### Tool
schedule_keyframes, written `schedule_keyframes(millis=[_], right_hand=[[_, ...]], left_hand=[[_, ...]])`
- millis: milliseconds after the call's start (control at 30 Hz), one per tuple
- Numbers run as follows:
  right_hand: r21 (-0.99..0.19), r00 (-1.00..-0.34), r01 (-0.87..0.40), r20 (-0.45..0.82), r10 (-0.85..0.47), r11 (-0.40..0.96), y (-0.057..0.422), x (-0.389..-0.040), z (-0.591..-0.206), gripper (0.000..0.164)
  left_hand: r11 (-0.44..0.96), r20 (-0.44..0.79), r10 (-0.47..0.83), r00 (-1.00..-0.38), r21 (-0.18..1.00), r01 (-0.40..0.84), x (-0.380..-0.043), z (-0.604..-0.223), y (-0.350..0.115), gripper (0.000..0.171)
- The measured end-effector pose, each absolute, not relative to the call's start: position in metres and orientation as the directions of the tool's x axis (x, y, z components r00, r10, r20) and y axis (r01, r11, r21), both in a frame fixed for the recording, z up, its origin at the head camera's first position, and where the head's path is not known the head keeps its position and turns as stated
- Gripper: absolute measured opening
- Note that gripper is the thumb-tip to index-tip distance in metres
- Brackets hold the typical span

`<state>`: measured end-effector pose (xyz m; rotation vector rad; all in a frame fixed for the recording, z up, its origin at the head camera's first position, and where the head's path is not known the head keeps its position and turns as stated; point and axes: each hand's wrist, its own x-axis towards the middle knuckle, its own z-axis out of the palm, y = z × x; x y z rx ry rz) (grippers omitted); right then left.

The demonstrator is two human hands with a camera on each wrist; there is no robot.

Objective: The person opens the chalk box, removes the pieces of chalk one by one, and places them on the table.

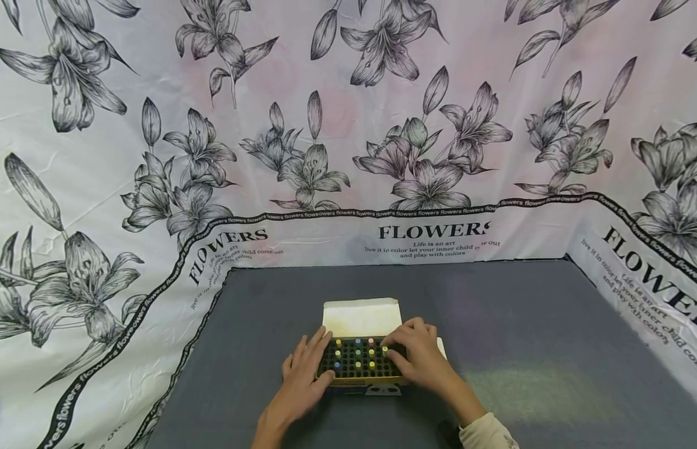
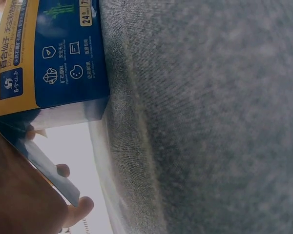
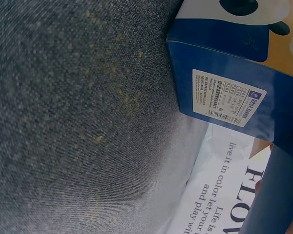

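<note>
An open chalk box [image 1: 364, 381] stands on the grey table, its black grid holding several coloured chalk sticks spaced apart. My left hand [image 1: 301, 373] lies along the box's left side, fingers extended forward and thumb at the near left corner. In the left wrist view, fingertips [image 2: 80, 210] show past the box's side flap [image 2: 56, 170]. My right hand [image 1: 418, 350] reaches over the right end, thumb and index finger pinching a yellow chalk stick [image 1: 384, 350] at the grid. The right wrist view shows the box's blue end with a white label [image 3: 228, 97]; the fingertips' grip is hidden there.
The box's white lid [image 1: 362, 317] stands raised behind the grid. A pale flap [image 1: 441, 348] sticks out at the right. The grey table [image 1: 522, 337] ends at white flower-printed cloth [image 1: 314, 243] behind and at both sides. A dark object [image 1: 449, 433] lies by the right sleeve.
</note>
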<state>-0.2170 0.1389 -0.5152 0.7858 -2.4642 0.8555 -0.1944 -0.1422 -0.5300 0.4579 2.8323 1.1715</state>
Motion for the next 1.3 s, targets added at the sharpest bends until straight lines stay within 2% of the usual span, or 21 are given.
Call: schedule_keyframes(millis=[433, 867, 1300], right_hand=[[-0.524, -0.753, -0.644, 0.565, -0.338, 0.558, 0.138, -0.214, -0.516, 0.021], [-0.537, -0.728, -0.671, 0.609, -0.315, 0.511, 0.137, -0.215, -0.512, 0.020], [-0.551, -0.722, -0.648, 0.664, -0.195, 0.525, 0.136, -0.215, -0.507, 0.023]], left_hand=[[0.658, 0.054, 0.285, -0.957, 0.715, 0.237, -0.195, -0.531, -0.143, 0.068], [0.657, 0.068, 0.283, -0.957, 0.713, 0.245, -0.194, -0.530, -0.142, 0.068], [0.665, 0.070, 0.275, -0.959, 0.707, 0.242, -0.195, -0.532, -0.141, 0.069]])
